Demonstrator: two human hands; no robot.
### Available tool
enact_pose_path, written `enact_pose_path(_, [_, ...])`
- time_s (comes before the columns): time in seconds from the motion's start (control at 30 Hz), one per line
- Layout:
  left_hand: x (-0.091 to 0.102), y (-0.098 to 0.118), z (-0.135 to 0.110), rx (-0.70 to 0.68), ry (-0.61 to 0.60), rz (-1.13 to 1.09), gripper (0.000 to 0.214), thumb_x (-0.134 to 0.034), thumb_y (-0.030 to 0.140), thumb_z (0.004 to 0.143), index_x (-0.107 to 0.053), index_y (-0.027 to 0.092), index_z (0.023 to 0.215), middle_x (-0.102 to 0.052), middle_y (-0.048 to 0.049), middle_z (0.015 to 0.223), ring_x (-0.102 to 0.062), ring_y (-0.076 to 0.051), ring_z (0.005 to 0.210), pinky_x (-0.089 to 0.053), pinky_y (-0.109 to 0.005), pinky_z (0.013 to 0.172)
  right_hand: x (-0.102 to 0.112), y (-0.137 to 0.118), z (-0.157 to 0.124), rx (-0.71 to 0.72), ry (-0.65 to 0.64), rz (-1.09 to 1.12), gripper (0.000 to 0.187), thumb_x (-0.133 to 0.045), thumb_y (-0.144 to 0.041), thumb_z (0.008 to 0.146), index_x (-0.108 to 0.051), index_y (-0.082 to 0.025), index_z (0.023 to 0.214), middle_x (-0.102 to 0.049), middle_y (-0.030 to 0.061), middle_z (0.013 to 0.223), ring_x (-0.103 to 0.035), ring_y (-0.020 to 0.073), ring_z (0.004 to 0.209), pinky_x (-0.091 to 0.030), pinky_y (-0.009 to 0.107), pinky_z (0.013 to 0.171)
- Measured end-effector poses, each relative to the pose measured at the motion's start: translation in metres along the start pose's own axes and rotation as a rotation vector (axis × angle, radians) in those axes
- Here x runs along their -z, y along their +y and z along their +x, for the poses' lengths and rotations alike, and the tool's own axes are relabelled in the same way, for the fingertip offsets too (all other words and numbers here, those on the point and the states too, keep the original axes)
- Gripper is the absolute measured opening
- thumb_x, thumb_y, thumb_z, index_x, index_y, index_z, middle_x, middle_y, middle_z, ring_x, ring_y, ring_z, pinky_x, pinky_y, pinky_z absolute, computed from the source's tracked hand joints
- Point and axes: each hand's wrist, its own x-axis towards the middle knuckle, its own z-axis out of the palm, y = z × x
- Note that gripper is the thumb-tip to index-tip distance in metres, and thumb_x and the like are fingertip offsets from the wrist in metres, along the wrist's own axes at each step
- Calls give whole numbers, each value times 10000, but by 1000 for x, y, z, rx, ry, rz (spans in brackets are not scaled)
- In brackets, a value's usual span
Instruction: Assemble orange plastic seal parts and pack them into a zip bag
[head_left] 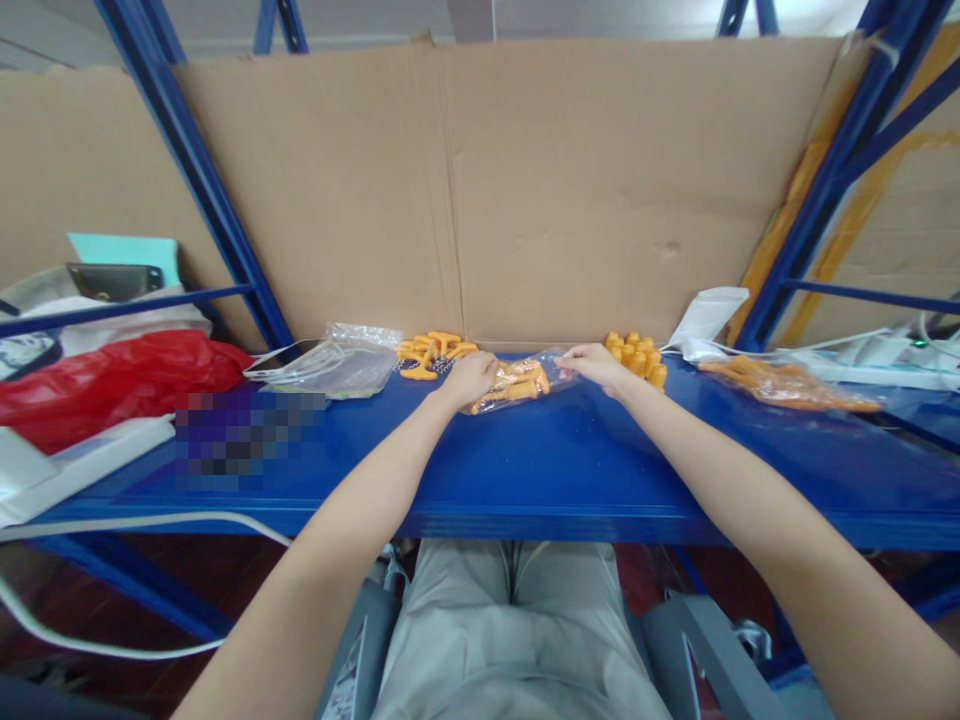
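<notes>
A clear plastic bag [551,372] with orange T-shaped handles [521,384] inside lies on the blue shelf top in front of me. My left hand [471,378] is closed over the bag's left end, its fingers partly hidden. At the opposite end, my right hand [594,366] pinches the edge of the plastic between thumb and fingers. Just left of my left hand is a pile of orange T-handled pieces [420,360] with dark metal shafts. Close behind my right hand sits a cluster of orange cylindrical pieces [636,358].
Flat clear bags [337,370] and a white cable lie left of the pile. Another bag of orange pieces [787,385] rests at right, near a power strip [885,370]. A red plastic bag [120,385] lies far left. Cardboard [555,200] walls the back between blue posts.
</notes>
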Motion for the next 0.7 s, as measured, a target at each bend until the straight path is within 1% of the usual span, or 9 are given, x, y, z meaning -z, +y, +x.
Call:
enact_pose_path(0.1, [-3,-10,3,51,-47,32,287,-391,242,906,-660,167,842,-698,-89,928,-640,-226,924,-491,-336,880,5,6,5,62,73,-192,259,-681,-298,764,-576,-192,553,-647,32,595,-608,163,662,-450,250,636])
enact_pose_path(0.2, [-5,-15,5,39,-89,28,301,-380,255,908,-653,161,822,-692,-85,902,-636,-215,886,-493,-325,862,9,8,6,69,144,-425,179,-671,-262,751,-594,-203,601,-691,78,751,-650,247,894,-460,309,767])
enact_pose_path(0.3, [-4,-14,5,53,-102,29,322,-367,274,912,-653,156,823,-688,-98,902,-633,-223,873,-490,-340,860,11,5,3,82,253,-554,83,-653,-247,769,-618,-200,711,-693,141,941,-590,315,1126,-440,376,901])
enact_pose_path(0.37, [-3,-11,5,84,-109,47,325,-364,277,912,-653,149,837,-686,-117,934,-634,-238,898,-486,-358,870,12,3,2,85,272,-592,124,-644,-301,797,-630,-191,741,-688,176,957,-578,338,1154,-439,400,917])
enact_pose_path(0.4, [-2,-10,4,100,-110,64,320,-367,275,910,-652,148,843,-684,-124,953,-632,-246,922,-481,-366,880,12,2,2,65,247,-608,187,-635,-351,814,-637,-186,727,-691,185,911,-603,341,1110,-451,399,892])
enact_pose_path(0.47, [-1,-8,4,124,-104,94,275,-405,272,889,-647,157,830,-678,-125,984,-621,-260,988,-469,-375,906,12,2,4,-41,124,-615,366,-598,-483,842,-643,-180,643,-681,173,731,-672,319,897,-484,376,779])
enact_pose_path(0.57, [2,-6,4,160,-90,67,171,-522,299,815,-628,175,761,-673,-111,975,-603,-284,1038,-466,-377,902,11,5,6,-199,-116,-495,574,-529,-654,839,-623,-180,530,-600,112,499,-622,221,552,-456,319,579])
enact_pose_path(0.63, [4,-5,4,172,-118,-16,152,-570,316,769,-605,180,709,-674,-90,871,-627,-274,944,-490,-355,820,10,7,6,-242,-172,-370,615,-518,-696,828,-622,-171,525,-607,96,499,-576,172,475,-410,290,530])
enact_pose_path(0.7, [8,-4,4,181,-165,-121,158,-567,309,756,-576,186,657,-645,-52,717,-635,-235,783,-496,-316,695,9,8,4,-266,-151,-276,603,-513,-677,848,-650,-154,581,-672,103,611,-579,144,487,-384,274,541])
